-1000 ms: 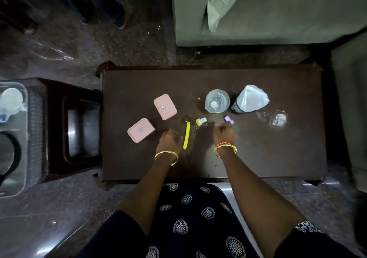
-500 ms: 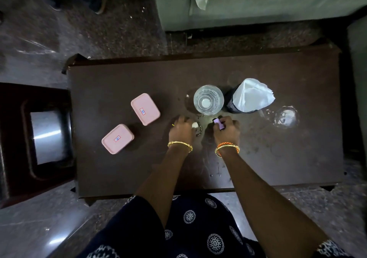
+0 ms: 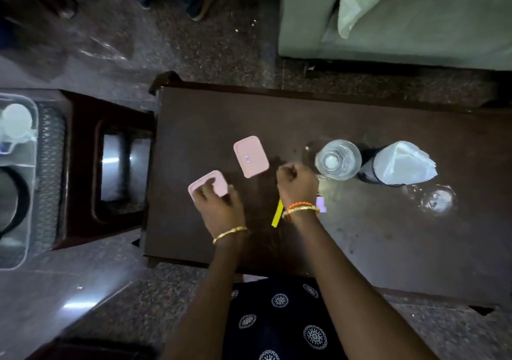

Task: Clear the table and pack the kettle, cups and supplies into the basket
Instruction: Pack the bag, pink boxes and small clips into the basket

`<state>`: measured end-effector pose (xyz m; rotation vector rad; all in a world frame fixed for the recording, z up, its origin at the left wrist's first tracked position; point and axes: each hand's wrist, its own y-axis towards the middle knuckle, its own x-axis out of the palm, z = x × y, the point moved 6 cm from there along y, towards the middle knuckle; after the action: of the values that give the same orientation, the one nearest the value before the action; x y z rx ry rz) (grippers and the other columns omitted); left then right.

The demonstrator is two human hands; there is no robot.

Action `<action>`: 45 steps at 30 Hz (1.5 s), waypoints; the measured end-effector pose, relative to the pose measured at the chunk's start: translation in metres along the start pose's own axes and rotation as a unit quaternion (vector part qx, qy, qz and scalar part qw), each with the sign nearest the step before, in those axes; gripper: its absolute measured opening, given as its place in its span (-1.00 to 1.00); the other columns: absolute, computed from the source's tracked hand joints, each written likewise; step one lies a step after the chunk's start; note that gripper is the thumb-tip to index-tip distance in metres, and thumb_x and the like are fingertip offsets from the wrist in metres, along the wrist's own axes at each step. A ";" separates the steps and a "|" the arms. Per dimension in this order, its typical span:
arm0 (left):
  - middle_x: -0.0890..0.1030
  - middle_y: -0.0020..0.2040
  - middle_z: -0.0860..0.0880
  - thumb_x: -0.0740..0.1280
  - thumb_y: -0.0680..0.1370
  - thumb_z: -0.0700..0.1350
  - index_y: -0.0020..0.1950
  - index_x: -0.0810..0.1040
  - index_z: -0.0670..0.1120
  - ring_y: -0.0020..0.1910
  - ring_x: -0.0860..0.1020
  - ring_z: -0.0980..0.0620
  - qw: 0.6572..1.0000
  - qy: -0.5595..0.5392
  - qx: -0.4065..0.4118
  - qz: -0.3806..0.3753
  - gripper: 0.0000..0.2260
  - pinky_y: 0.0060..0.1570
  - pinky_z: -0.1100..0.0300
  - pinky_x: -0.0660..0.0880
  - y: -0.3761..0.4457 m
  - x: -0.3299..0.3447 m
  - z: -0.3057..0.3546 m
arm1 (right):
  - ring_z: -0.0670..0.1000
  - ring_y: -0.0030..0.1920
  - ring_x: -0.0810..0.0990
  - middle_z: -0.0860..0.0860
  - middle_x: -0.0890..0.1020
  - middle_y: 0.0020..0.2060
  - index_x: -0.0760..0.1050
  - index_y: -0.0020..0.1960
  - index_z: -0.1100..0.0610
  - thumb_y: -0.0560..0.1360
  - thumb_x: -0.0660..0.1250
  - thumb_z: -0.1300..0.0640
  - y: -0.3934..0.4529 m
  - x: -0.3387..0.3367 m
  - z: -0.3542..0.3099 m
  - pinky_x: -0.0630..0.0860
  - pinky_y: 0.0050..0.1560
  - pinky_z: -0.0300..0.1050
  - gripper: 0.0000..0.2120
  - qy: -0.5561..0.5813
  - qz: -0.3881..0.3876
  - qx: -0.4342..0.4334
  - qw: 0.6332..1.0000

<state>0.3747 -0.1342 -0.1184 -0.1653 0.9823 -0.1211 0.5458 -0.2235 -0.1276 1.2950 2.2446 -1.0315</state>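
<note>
On the dark wooden table [image 3: 374,249] lie two pink lidded boxes. My left hand [image 3: 219,206] grips the near pink box [image 3: 206,183], fingers over its lid. The far pink box [image 3: 250,156] lies free beside it. My right hand [image 3: 296,183] is curled into a fist just left of a clear glass [image 3: 338,160]; whatever is inside the fist is hidden. A yellow strip [image 3: 277,215] and a small purple piece [image 3: 321,204] lie by my right wrist. The clear plastic basket [image 3: 30,143] stands at the far left edge and holds a dark round item and a white-lidded one.
A black mesh holder with white tissues [image 3: 399,163] stands right of the glass, and another clear glass [image 3: 437,199] sits further right. A dark wooden stool [image 3: 83,171] stands between table and basket. A green sofa [image 3: 415,35] is behind the table. Someone's feet [image 3: 199,7] are on the floor.
My left hand moved left from the small items near the glass onto the near pink box. My right hand let go of the purple piece and now forms a fist. The view swung left.
</note>
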 end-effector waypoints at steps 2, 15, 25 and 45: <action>0.35 0.30 -0.31 0.31 0.49 -0.15 0.33 0.38 -0.22 0.24 0.34 -0.30 0.996 0.055 -0.065 -0.012 -0.57 0.21 -0.07 0.33 0.027 -0.011 -0.026 | 0.22 0.04 0.60 0.25 0.65 -0.01 0.56 0.08 0.25 0.46 0.27 0.27 0.013 0.026 -0.020 0.49 0.13 0.03 -0.78 -0.017 -0.045 -0.010 0.999; 0.54 0.14 -0.27 0.22 0.52 -0.29 0.11 0.59 -0.25 0.12 0.52 -0.26 0.965 0.082 0.007 -0.249 -0.77 0.11 0.04 0.44 0.096 -0.009 -0.067 | 0.23 0.10 0.58 0.28 0.63 0.07 0.54 0.12 0.31 0.51 0.21 0.33 0.008 0.070 -0.009 0.45 0.07 -0.06 -0.77 -0.107 -0.080 0.089 0.987; 0.60 0.08 -0.30 0.25 0.52 -0.27 0.09 0.60 -0.28 0.11 0.55 -0.22 0.987 -0.050 -0.075 -0.132 -0.79 0.11 0.11 0.38 0.112 -0.136 -0.098 | -0.20 -0.56 0.58 0.21 0.57 -0.22 0.43 -0.05 0.28 0.51 0.27 0.37 -0.117 0.126 -0.100 0.58 -0.43 -0.36 -0.95 0.168 -0.157 0.123 0.965; 0.54 0.09 -0.39 0.20 0.47 -0.33 0.04 0.56 -0.38 0.04 0.51 -0.31 0.992 -0.023 -0.124 0.025 -0.77 0.01 0.11 0.24 0.256 -0.273 -0.159 | -0.12 -0.57 0.56 0.14 0.56 -0.43 0.42 -0.35 0.23 0.48 0.30 0.37 -0.203 0.323 -0.268 0.58 -0.45 -0.30 -0.76 0.138 -0.327 0.087 0.931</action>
<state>0.0986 0.1519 -0.0318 -0.3691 0.9525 0.0512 0.2198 0.1027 -0.0597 0.7813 2.9652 -1.3563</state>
